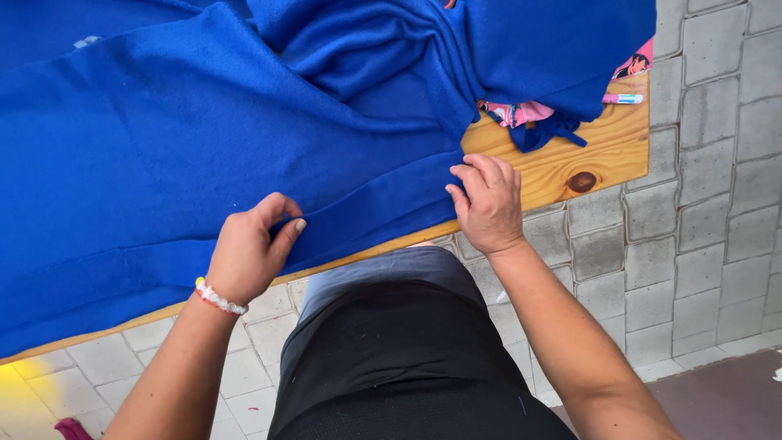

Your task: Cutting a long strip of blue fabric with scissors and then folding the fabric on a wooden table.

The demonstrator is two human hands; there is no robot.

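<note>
Sewing workshop — fabric (187, 155), wooden table (586, 155)

cloth (204, 138): runs past the top and left edges
surface (570, 163): mostly covered by cloth
left fingertips (273, 224): tucked under a fold
pink item (521, 112): mostly buried, kind unclear

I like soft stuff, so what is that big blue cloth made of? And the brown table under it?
The big blue cloth looks like fleece or a similar soft knit: its surface is matte and fuzzy, and it bunches in thick, rounded folds. The left hand and right hand pinch its folded edge. The brown table looks like pale, lightly finished wood, with grain lines and a dark knot.
</note>
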